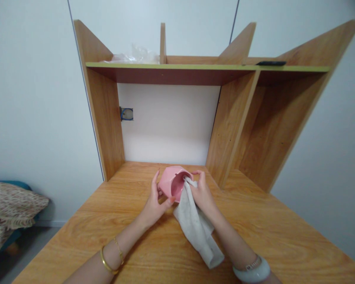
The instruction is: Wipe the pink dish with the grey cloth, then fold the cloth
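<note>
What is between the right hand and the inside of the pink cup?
In the head view, a grey-white cloth lies between them. The right hand presses one end of it into the pink cup, which the left hand holds tilted above the desk.

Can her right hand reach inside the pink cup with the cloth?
Probably yes. The left hand tilts the pink cup so its mouth faces the right hand, which presses the cloth at the rim.

- We take this for a room in a home, likely a bedroom or study.
- We see a wooden desk with a built-in shelf hutch against plain white walls.
- We see patterned bedding at the left.
</note>
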`<action>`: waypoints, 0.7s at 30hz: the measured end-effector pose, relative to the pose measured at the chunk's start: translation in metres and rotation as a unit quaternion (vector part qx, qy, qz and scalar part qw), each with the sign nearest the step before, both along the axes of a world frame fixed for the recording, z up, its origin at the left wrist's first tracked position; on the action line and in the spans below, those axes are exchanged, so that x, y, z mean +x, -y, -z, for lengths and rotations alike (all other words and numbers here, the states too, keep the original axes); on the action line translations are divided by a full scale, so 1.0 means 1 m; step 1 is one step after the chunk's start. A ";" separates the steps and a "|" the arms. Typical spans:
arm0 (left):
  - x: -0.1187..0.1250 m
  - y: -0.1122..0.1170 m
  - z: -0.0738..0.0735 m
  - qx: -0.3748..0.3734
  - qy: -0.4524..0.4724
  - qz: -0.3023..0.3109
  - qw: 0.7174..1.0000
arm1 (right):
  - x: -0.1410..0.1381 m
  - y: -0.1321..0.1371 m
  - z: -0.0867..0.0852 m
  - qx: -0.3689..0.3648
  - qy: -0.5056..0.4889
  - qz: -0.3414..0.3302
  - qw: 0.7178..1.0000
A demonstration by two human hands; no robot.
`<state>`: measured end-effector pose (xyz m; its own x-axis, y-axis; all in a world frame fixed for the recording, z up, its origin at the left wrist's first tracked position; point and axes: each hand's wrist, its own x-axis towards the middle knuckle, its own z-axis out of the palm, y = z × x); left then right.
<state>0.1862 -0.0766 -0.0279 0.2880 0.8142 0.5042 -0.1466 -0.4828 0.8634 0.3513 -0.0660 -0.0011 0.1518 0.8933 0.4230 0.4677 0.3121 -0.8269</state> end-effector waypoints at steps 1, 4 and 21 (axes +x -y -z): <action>0.002 0.002 0.001 0.000 -0.007 0.007 1.000 | 0.001 -0.002 0.001 -0.009 -0.015 -0.002 1.000; 0.006 0.007 0.003 0.010 -0.031 -0.013 0.999 | -0.001 -0.005 0.004 -0.038 -0.043 -0.043 0.997; 0.006 0.014 -0.003 0.062 -0.175 -0.112 0.976 | 0.002 -0.005 0.006 -0.058 0.170 0.042 0.983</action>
